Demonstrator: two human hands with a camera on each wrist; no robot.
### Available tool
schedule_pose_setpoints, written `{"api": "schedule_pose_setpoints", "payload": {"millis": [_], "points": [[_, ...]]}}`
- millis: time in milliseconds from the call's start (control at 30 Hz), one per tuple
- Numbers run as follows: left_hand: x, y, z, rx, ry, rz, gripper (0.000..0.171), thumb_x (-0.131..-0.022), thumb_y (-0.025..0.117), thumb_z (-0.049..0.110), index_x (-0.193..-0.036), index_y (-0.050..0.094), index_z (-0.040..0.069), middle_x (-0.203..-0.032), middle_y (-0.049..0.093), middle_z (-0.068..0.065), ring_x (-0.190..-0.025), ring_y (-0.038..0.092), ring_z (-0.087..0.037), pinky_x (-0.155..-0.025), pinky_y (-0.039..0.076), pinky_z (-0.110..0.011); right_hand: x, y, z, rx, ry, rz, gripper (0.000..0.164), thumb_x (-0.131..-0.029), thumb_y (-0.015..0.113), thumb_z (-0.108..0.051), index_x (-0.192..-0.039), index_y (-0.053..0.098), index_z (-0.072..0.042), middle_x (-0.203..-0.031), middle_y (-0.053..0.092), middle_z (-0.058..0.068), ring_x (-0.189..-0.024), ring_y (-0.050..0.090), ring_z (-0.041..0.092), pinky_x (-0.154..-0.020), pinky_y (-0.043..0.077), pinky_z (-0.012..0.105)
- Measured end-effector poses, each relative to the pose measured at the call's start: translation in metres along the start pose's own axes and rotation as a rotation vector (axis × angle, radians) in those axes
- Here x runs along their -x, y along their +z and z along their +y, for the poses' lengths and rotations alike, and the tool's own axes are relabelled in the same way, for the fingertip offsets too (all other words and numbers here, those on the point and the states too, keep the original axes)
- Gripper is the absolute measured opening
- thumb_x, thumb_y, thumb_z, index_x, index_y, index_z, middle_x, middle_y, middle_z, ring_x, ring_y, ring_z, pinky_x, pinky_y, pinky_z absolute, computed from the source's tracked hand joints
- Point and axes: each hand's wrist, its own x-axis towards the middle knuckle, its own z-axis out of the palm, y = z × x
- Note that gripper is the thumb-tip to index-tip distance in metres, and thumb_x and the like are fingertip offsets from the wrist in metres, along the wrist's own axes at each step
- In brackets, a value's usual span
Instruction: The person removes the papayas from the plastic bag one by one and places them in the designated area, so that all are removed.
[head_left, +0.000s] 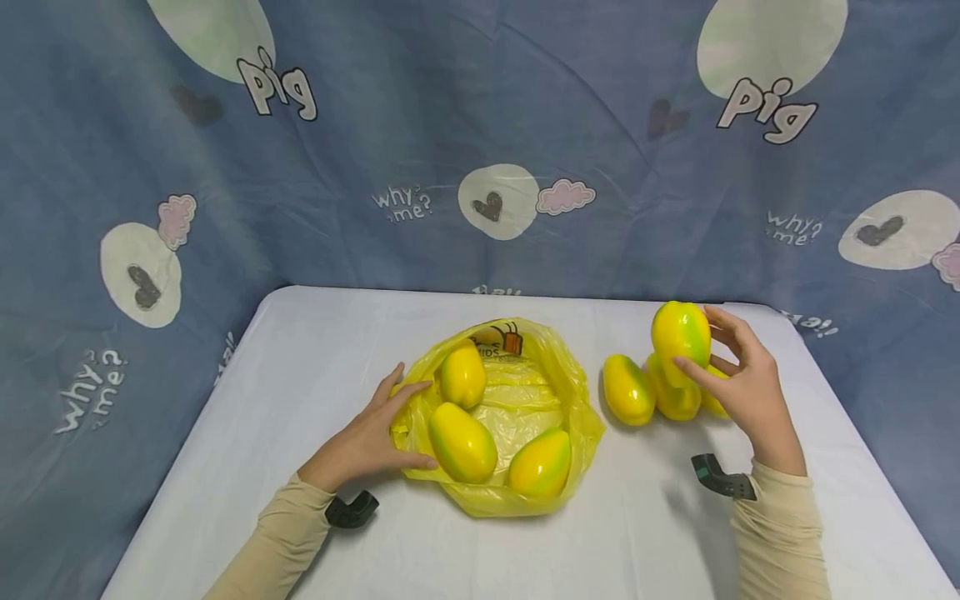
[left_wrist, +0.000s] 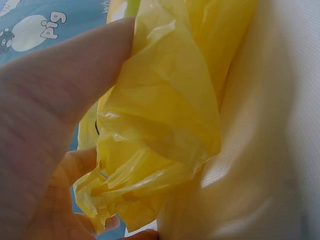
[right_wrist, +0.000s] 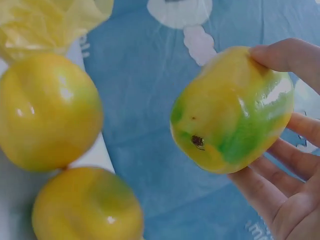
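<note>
A yellow plastic bag (head_left: 517,505) lies mouth-up on the table, its rim spread wide, with three yellow-green mangoes inside, among them one large mango (head_left: 462,442) at the near left. My left hand (head_left: 372,435) holds the bag's left side, fingers over the rim and thumb along the near edge. The left wrist view shows crumpled plastic (left_wrist: 160,110) between thumb and fingers. To the right, my right hand (head_left: 746,379) grips another mango (right_wrist: 232,110) between thumb and fingers, raised above the loose mangoes. Its dark stem spot faces the right wrist camera.
Several more mangoes lie right of the bag, one mango (head_left: 628,390) nearest it and another partly behind the held one. A white cloth covers the table (head_left: 600,542). A blue printed curtain (head_left: 420,108) hangs behind the table's far edge.
</note>
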Motion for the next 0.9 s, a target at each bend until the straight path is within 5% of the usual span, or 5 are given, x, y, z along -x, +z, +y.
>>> {"api": "schedule_pose_setpoints", "payload": {"millis": [467, 700, 900], "points": [[0.001, -0.002, 0.001, -0.004, -0.008, -0.005, 0.113, -0.066, 0.084, 0.075, -0.16, 0.035, 0.034, -0.175, -0.002, -0.013, -0.154, 0.027, -0.052, -0.111, 0.039, -0.072, 0.001, -0.028, 0.022, -0.017, 0.227, 0.2, 0.064, -0.09, 0.082, -0.023, -0.148, 0.056, -0.022, -0.145, 0.061, -0.008, -0.125, 0.053, -0.002, -0.092, 0.047, 0.002], [-0.001, -0.002, 0.002, -0.002, -0.004, -0.007, 0.113, -0.066, 0.084, 0.075, -0.16, 0.036, 0.033, -0.175, -0.002, -0.014, -0.154, 0.025, -0.051, -0.112, 0.038, -0.072, 0.008, -0.04, 0.046, 0.017, 0.315, 0.232, 0.063, -0.092, 0.08, -0.031, -0.15, 0.056, -0.028, -0.145, 0.061, -0.01, -0.125, 0.051, -0.003, -0.089, 0.044, 0.0], [0.0, -0.003, 0.003, 0.01, -0.006, -0.005, 0.113, -0.067, 0.086, 0.072, -0.16, 0.036, 0.03, -0.175, -0.001, -0.015, -0.154, 0.024, -0.052, -0.113, 0.037, -0.073, 0.006, -0.046, 0.059, -0.061, 0.465, 0.317, 0.064, -0.093, 0.078, -0.029, -0.152, 0.052, -0.03, -0.153, 0.055, -0.012, -0.139, 0.049, 0.003, -0.112, 0.041, 0.013]]}}
